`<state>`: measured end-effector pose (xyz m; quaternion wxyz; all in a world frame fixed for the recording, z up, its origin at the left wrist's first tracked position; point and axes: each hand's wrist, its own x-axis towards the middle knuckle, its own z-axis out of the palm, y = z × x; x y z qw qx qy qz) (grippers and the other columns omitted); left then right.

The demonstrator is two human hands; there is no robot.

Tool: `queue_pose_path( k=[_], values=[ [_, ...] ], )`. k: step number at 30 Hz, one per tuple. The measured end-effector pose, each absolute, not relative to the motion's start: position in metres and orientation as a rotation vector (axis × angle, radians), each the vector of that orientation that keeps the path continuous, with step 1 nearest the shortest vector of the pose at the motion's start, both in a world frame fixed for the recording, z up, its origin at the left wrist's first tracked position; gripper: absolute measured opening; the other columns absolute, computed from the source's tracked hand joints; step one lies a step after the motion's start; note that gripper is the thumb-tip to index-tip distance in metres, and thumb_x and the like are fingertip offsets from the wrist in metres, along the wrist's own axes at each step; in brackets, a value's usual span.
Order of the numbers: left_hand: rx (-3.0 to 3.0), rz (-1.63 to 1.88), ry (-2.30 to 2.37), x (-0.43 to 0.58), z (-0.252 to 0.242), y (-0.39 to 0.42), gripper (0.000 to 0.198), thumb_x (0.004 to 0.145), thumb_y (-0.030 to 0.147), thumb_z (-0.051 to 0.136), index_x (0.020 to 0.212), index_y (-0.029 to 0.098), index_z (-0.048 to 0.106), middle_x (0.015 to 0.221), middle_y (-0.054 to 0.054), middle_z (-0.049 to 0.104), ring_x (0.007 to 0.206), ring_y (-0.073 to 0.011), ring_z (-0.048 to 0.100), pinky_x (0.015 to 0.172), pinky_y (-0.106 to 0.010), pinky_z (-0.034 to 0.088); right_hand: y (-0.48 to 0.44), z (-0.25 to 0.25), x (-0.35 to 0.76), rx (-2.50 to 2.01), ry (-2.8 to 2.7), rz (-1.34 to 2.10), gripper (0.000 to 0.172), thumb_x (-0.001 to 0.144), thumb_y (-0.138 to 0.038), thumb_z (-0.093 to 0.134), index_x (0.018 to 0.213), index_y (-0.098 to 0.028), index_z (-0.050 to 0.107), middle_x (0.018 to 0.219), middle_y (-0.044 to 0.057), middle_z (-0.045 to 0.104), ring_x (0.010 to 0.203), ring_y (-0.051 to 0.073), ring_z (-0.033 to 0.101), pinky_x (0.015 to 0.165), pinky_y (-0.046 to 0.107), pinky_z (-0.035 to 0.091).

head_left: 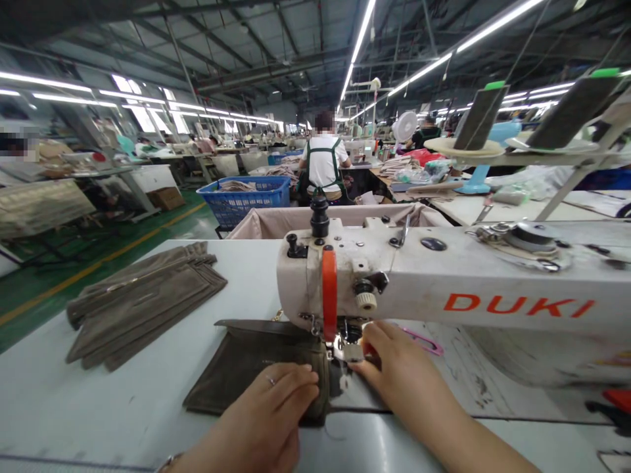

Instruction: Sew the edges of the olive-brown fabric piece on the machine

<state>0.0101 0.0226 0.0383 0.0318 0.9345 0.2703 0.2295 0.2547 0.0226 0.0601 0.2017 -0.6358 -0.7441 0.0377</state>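
A dark brown fabric piece (241, 368) lies on the white sewing table under the presser foot (348, 348) of a white DUKI sewing machine (444, 276). My left hand (269, 410) rests flat on the fabric's right edge, fingers stretched toward the needle and pressing the cloth down. My right hand (401, 371) sits just right of the presser foot, fingers curled close to it and touching the fabric edge there. An orange guard (329, 292) hangs on the machine head above the needle.
A stack of brown fabric pieces (142, 299) lies on the table (59, 401) to the left. Pink-handled scissors (421, 340) lie behind my right hand. Beyond are a cloth bin (276, 220), a blue basket (246, 197) and a person in a green apron (323, 164) facing away.
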Motion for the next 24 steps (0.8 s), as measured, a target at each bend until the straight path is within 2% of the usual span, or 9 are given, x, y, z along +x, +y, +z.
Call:
queue_pose_path(
  k=[3, 6, 8, 11, 15, 17, 21, 24],
  values=[
    [2.8, 0.755, 0.844, 0.013, 0.032, 0.027, 0.042, 0.081, 0.007, 0.052, 0.12, 0.018, 0.06, 0.116, -0.007, 0.066, 0.108, -0.0237, 0.06, 0.098, -0.04, 0.053, 0.017, 0.061, 0.247, -1.526, -2.242, 0.091, 0.006, 0.086, -0.017, 0.062, 0.083, -0.02, 0.058, 0.089, 0.003, 0.061, 0.086, 0.022, 0.056, 0.074, 0.035, 0.045],
    [2.675, 0.796, 0.863, 0.008, 0.033, 0.032, 0.037, 0.092, 0.011, 0.048, 0.126, 0.023, 0.056, 0.12, -0.005, 0.065, 0.11, -0.0182, 0.061, 0.098, -0.032, 0.054, 0.008, 0.064, 0.242, -1.042, -2.462, 0.223, 0.014, 0.089, -0.014, 0.055, 0.096, -0.023, 0.063, 0.095, 0.001, 0.065, 0.093, 0.017, 0.058, 0.082, 0.03, 0.047],
    [2.614, 0.858, 0.913, 0.004, 0.035, 0.034, 0.037, 0.095, 0.013, 0.045, 0.13, 0.025, 0.053, 0.125, -0.003, 0.063, 0.115, -0.0153, 0.06, 0.1, -0.027, 0.052, 0.006, 0.059, 0.238, -0.834, -2.546, 0.213, 0.015, 0.09, -0.017, 0.055, 0.099, -0.023, 0.065, 0.097, 0.001, 0.067, 0.096, 0.015, 0.059, 0.085, 0.028, 0.049],
    [2.74, 0.875, 0.83, 0.003, 0.034, 0.037, 0.044, 0.093, 0.008, 0.044, 0.134, 0.023, 0.049, 0.132, -0.004, 0.061, 0.122, -0.0151, 0.057, 0.106, -0.027, 0.048, 0.01, 0.04, 0.234, -0.75, -2.591, 0.076, 0.012, 0.091, -0.02, 0.054, 0.092, -0.022, 0.066, 0.092, 0.002, 0.068, 0.093, 0.015, 0.06, 0.082, 0.029, 0.05],
    [2.938, 0.637, 0.631, 0.01, 0.025, 0.038, 0.055, 0.084, 0.003, 0.044, 0.137, 0.017, 0.045, 0.138, -0.007, 0.057, 0.133, -0.0194, 0.047, 0.115, -0.035, 0.038, 0.014, 0.023, 0.23, -0.699, -2.548, -0.157, 0.013, 0.09, -0.016, 0.055, 0.084, -0.021, 0.065, 0.079, -0.001, 0.065, 0.078, 0.015, 0.059, 0.066, 0.029, 0.048],
    [2.949, 0.576, 0.636, 0.012, 0.022, 0.038, 0.055, 0.082, 0.002, 0.045, 0.136, 0.017, 0.046, 0.137, -0.007, 0.058, 0.133, -0.0195, 0.047, 0.116, -0.036, 0.036, 0.012, 0.022, 0.229, -0.719, -2.46, -0.241, 0.015, 0.09, -0.014, 0.055, 0.08, -0.021, 0.064, 0.076, -0.002, 0.064, 0.072, 0.015, 0.059, 0.06, 0.029, 0.044],
    [2.991, 0.466, 0.609, 0.012, 0.023, 0.043, 0.055, 0.082, 0.001, 0.046, 0.135, 0.013, 0.046, 0.137, -0.007, 0.058, 0.135, -0.0181, 0.044, 0.119, -0.034, 0.031, 0.01, 0.025, 0.227, -0.736, -2.409, -0.279, 0.016, 0.09, -0.014, 0.055, 0.078, -0.02, 0.063, 0.075, -0.002, 0.064, 0.069, 0.014, 0.059, 0.058, 0.029, 0.043],
    [2.985, 0.455, 0.591, 0.011, 0.026, 0.049, 0.053, 0.084, 0.001, 0.045, 0.136, 0.013, 0.045, 0.139, -0.006, 0.055, 0.136, -0.0159, 0.041, 0.12, -0.033, 0.028, 0.012, 0.025, 0.227, -0.747, -2.456, -0.226, 0.011, 0.09, -0.016, 0.056, 0.085, -0.02, 0.065, 0.078, -0.002, 0.066, 0.075, 0.015, 0.061, 0.063, 0.028, 0.047]
  ],
)
